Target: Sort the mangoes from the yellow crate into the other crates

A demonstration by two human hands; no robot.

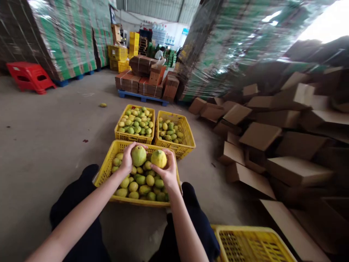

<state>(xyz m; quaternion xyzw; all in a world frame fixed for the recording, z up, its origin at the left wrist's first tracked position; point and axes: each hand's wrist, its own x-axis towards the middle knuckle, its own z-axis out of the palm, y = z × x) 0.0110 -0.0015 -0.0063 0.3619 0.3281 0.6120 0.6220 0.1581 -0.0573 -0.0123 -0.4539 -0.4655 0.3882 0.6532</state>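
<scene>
My left hand is closed around the side of a round, mostly green fruit with a pale stem end. In my right hand is a yellower fruit, gripped between thumb and fingers. Both fruits are held side by side, a little apart, above a yellow plastic crate. Many oval green and yellow fruits fill the lower part of that crate, which stands between my knees. Their exact kind is hard to tell.
Beyond stand two more yellow crates of fruit, a fuller left one and a right one. Another yellow crate is by my right leg. Cardboard boxes pile up on the right. A red stool and a loaded blue pallet stand farther off.
</scene>
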